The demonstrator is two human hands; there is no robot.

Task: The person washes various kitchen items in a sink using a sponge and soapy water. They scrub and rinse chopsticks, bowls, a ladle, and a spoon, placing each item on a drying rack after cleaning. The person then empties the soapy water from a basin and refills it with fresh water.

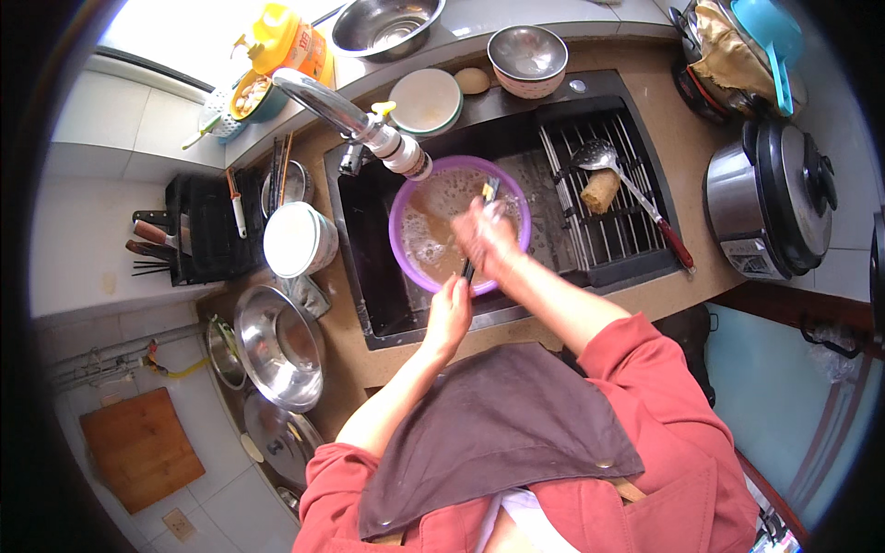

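Observation:
Over a purple plastic basin [399, 254] of cloudy, sudsy water, my left hand [451, 314] grips the near end of a bundle of dark chopsticks [469, 271]. Farther along the same bundle, my right hand [485, 235] is closed around it, a little blurred. The bundle's far tips show beyond my right fingers. The basin sits in a dark sink [366, 276], under the spout of a chrome faucet [408, 157]. To the right, a slotted ladle [643, 190] with a red handle end and a tan loofah piece [600, 191] lie on a metal drying rack [574, 228].
Stacked white bowls [299, 238] and a steel basin [280, 349] stand left of the sink. Behind it are a white plate [425, 101] and a steel bowl [527, 54]. A pressure cooker [743, 200] stands on the right. At left is a black knife holder [207, 235].

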